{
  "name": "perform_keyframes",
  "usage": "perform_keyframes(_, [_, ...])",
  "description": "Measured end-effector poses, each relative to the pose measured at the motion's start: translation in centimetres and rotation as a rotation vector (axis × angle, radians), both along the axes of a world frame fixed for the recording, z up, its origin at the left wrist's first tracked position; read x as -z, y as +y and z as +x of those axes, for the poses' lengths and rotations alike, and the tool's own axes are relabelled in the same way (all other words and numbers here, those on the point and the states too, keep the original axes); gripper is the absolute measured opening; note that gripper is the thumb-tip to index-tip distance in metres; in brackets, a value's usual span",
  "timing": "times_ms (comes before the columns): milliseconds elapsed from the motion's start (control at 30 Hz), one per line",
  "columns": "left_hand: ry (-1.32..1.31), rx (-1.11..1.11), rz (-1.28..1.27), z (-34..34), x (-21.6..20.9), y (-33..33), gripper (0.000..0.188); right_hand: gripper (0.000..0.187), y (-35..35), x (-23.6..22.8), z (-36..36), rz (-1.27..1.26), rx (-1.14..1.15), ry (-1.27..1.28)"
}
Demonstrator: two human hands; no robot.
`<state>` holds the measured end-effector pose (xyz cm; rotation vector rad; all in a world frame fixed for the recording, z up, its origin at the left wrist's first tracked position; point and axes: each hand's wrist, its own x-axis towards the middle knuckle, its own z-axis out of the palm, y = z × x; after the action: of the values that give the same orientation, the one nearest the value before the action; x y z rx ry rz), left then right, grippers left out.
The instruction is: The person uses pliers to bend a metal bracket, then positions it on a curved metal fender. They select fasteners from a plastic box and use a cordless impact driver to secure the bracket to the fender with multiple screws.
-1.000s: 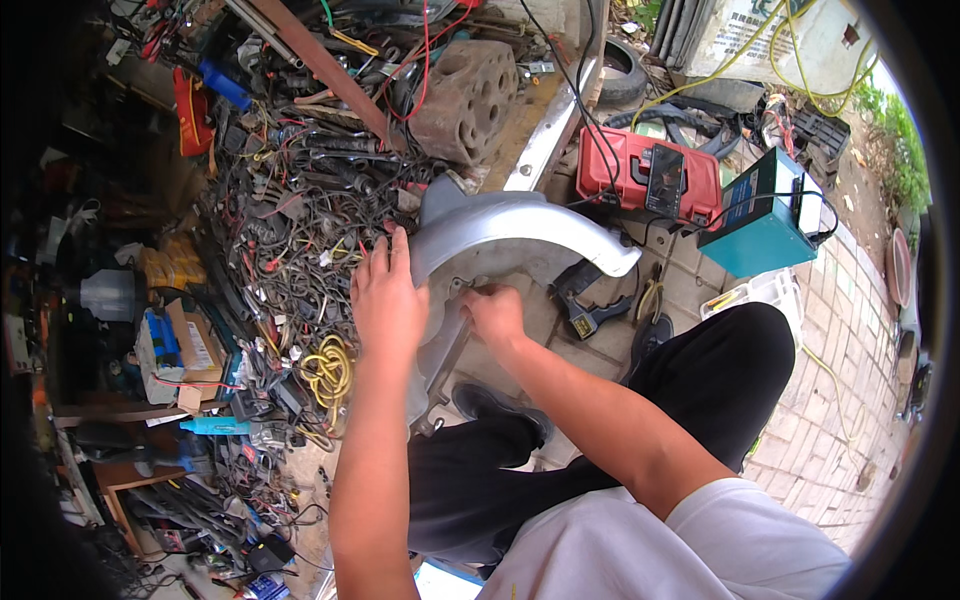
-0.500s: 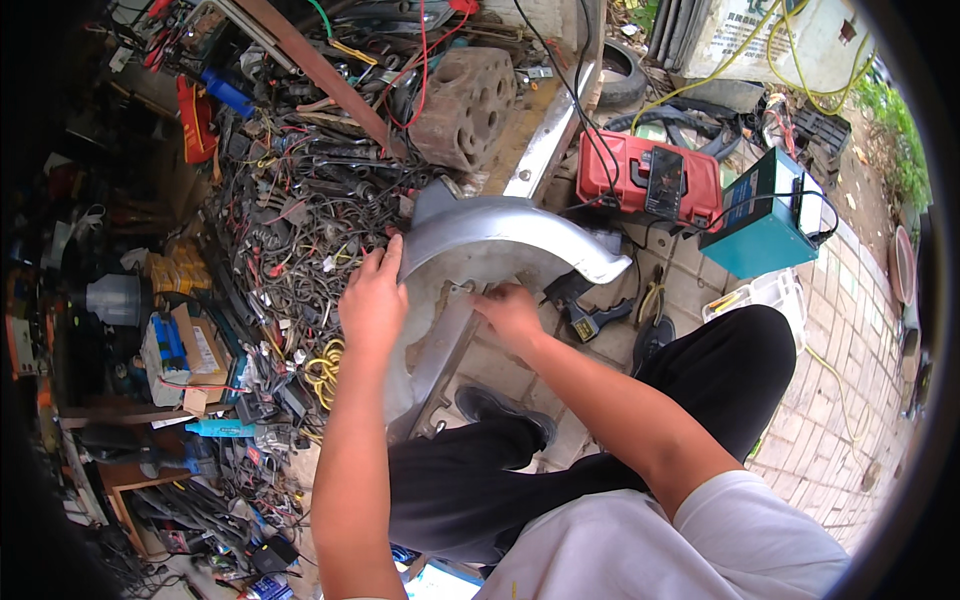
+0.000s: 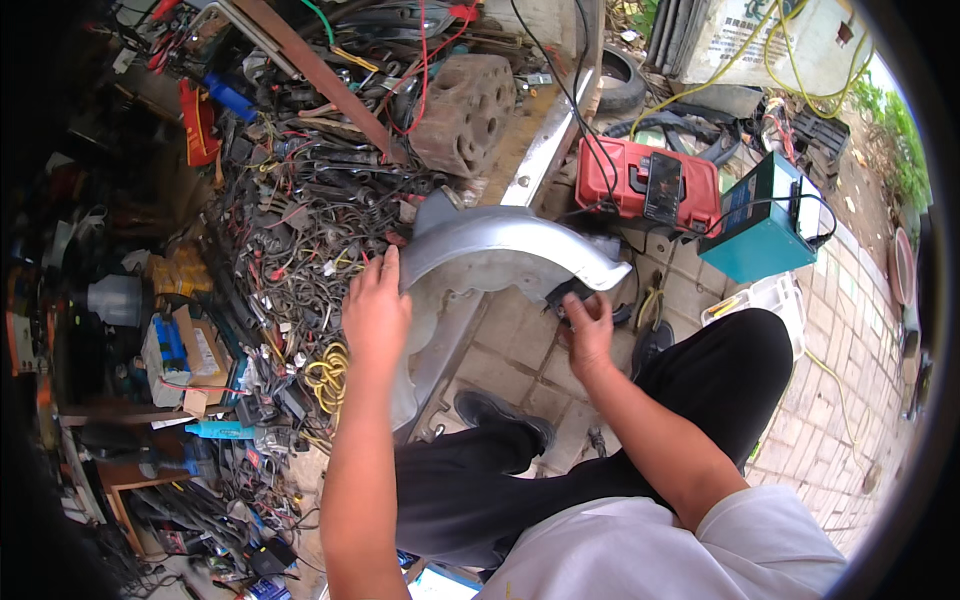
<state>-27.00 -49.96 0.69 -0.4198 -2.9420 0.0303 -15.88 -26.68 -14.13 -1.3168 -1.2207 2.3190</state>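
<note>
A silver curved fender panel [image 3: 500, 232] stands on the wooden bench edge, its arch bending toward the right. My left hand [image 3: 378, 310] grips its left edge, with the fingers stretched along the rim. Beyond the arch's right end is a black cordless drill [image 3: 567, 293], partly hidden by the panel and by my fingers. My right hand [image 3: 588, 328] closes on the drill, thumb and fingers curled at its handle; the exact grip is partly covered.
Tangled wires and parts [image 3: 300, 220] heap up on the left. A rusty metal block [image 3: 465, 115] sits behind the fender. To the right stand a red toolbox [image 3: 620, 170] with a phone [image 3: 664, 184] on it, and a teal box [image 3: 755, 220]. My shoe [image 3: 505, 415] rests on the paving.
My right hand has left the inner side of the fender and moved right to the drill. My left hand stays on the fender's edge; the panel has shifted only slightly.
</note>
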Motion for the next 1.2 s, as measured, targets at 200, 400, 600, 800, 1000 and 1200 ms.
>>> perform_keyframes(200, [-0.015,0.310,0.134,5.7,5.2,3.9,0.038,0.033,5.4,1.5,-3.6,0.037,-0.079,0.114])
perform_keyframes(400, [0.097,0.065,0.232,4.5,11.9,1.6,0.038,0.039,8.7,-0.3,-5.2,0.347,-0.375,0.218])
perform_keyframes(600, [0.188,0.082,0.281,6.7,12.0,0.0,0.025,0.033,8.1,-3.7,-3.3,0.486,-0.478,0.189])
perform_keyframes(800, [0.266,0.070,0.342,4.0,12.5,-2.1,0.015,0.013,4.8,-8.4,-4.9,0.527,-0.461,0.175])
perform_keyframes(1000, [0.313,-0.004,0.315,-1.3,12.2,-8.3,0.019,0.015,-1.2,-10.2,-11.9,0.657,-0.575,0.238])
perform_keyframes(1200, [0.256,-0.049,0.474,-5.8,10.8,-14.1,0.024,0.023,-6.1,-9.6,-18.2,0.637,-0.680,0.256])
